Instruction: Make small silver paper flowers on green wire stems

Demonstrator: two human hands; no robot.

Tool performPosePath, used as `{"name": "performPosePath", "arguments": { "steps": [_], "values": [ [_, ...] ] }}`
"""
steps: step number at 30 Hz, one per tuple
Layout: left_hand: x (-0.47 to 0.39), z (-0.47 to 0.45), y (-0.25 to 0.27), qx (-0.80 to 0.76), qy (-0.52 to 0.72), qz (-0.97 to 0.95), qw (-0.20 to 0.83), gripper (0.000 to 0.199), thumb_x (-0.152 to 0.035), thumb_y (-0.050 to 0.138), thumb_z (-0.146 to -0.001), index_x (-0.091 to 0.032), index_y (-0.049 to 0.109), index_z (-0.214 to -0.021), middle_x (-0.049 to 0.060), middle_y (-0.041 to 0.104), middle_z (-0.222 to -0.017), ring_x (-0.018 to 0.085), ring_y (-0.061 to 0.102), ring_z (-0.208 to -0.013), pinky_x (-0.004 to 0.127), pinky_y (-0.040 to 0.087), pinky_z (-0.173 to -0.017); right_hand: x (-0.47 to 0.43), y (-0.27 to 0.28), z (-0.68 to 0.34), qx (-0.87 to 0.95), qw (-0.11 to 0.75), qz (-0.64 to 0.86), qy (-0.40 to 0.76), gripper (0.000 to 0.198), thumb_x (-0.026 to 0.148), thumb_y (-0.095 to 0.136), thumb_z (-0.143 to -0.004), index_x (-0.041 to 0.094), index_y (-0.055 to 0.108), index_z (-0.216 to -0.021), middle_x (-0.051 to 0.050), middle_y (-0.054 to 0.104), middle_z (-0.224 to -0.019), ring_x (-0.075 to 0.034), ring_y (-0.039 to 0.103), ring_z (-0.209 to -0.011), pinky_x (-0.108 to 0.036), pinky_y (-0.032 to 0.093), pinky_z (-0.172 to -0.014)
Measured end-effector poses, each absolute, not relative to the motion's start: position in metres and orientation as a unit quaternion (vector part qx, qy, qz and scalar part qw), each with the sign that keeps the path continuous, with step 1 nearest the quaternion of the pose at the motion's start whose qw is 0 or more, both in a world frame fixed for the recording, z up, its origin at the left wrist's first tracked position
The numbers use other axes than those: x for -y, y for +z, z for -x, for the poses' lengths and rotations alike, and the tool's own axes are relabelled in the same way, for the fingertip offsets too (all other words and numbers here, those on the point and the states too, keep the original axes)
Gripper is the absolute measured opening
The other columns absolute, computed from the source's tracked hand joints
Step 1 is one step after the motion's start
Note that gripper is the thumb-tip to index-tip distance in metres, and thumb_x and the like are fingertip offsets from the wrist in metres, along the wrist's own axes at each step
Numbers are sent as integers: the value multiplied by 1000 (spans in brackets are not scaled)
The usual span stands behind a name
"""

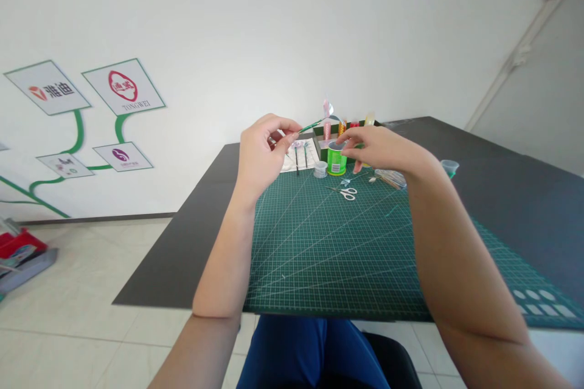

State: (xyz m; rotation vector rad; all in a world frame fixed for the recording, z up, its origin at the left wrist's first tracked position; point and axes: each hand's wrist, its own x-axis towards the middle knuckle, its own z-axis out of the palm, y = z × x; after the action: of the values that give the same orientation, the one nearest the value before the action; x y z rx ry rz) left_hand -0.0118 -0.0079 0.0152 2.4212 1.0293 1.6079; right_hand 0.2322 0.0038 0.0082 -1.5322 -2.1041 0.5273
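Observation:
My left hand (267, 152) is raised over the far part of the mat, thumb and fingertips pinched on a slim green flower stem (311, 126). The stem slants up to the right and ends in a pale, shiny pinkish-white flower (327, 110). To its right, my right hand (371, 147) hovers in front of a bright green can (336, 161), its fingers curled. Whatever its fingertips pinch is too thin or hidden to make out. Below the hands, white-handled scissors (347, 193) and a small pale blue piece (345, 182) lie on the green cutting mat (328, 243).
Behind the can stands a dark box (322, 149) with colored spools. Several finished stems (297, 155) rest on a white cloth (311, 158), near a small clear round container (320, 169). A clear packet (390, 179) and a plastic cup (449, 167) are at the right.

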Motion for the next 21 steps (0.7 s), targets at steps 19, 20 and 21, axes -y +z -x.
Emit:
{"name": "performPosePath", "arguments": {
  "steps": [19, 20, 21],
  "values": [
    [4, 13, 18, -344, 519, -782, -11, 9, -18, 61, -92, -21, 70, -91, 3, 71, -93, 14, 63, -78, 27, 51, -68, 28, 22, -189, 778, 341, 291, 440, 51, 40, 63, -96, 16, 62, -141, -4, 73, -68, -11, 61, -50, -22, 46, -43],
    [4, 13, 19, -345, 516, -784, -17, 9, -19, 61, -92, -21, 70, -91, 4, 71, -92, 15, 63, -80, 28, 51, -69, 29, 22, -189, 781, 350, 298, 423, 49, 39, 63, -96, 15, 65, -139, -1, 68, -59, -10, 57, -46, -22, 45, -44],
    [4, 13, 19, -346, 513, -785, -23, 9, -19, 61, -93, -22, 70, -91, 3, 71, -92, 15, 63, -81, 28, 50, -69, 30, 23, -189, 783, 359, 306, 404, 46, 38, 63, -96, 15, 67, -136, 1, 64, -54, -10, 54, -44, -23, 44, -44]
  ]
}}
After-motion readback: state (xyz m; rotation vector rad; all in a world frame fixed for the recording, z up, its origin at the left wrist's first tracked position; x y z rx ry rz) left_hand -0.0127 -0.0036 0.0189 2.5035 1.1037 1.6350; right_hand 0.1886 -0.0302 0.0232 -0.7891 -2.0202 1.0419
